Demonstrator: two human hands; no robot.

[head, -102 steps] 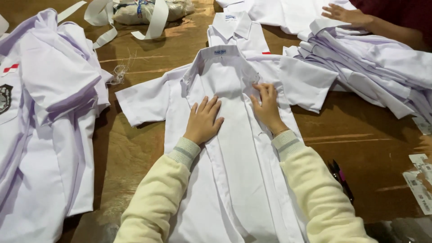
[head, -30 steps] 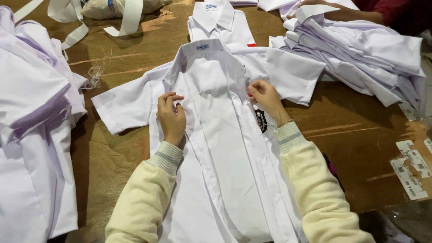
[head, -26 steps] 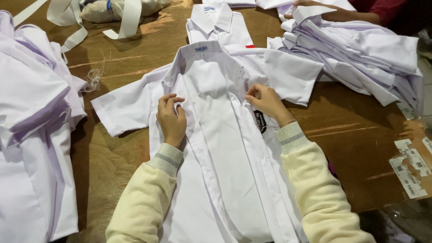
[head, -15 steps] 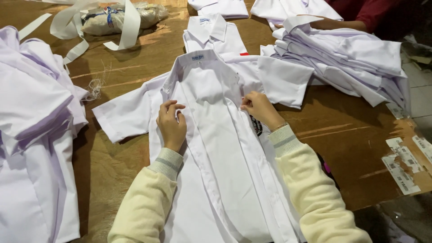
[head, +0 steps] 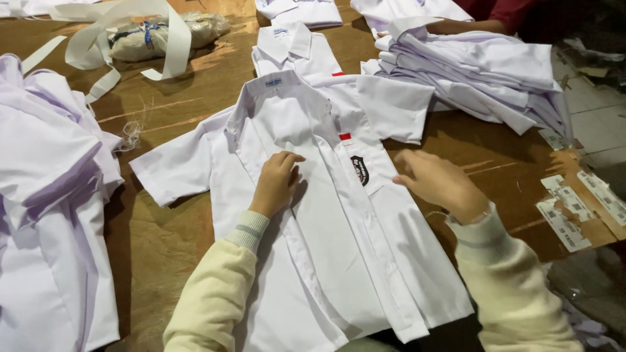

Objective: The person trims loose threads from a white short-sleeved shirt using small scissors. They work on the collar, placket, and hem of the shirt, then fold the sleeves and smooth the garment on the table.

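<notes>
On a brown table [head: 182, 241], the left hand [head: 277, 182] pressed flat on a white shirt [head: 326, 261]; the right hand [head: 437, 182] hovered loosely curled, holding nothing.

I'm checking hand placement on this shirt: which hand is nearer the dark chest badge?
Right. The right hand hovers just beside the badge; the left hand rests on the shirt front, farther across.

- Left hand [head: 277, 182]: palm down, fingers curled loosely and pressed flat, wrist straight, forearm in a cream sleeve rising from the bottom edge.
- Right hand [head: 435, 182]: lifted, fingers half bent and pointing left, holding nothing, cream sleeve bent at the elbow.
</notes>
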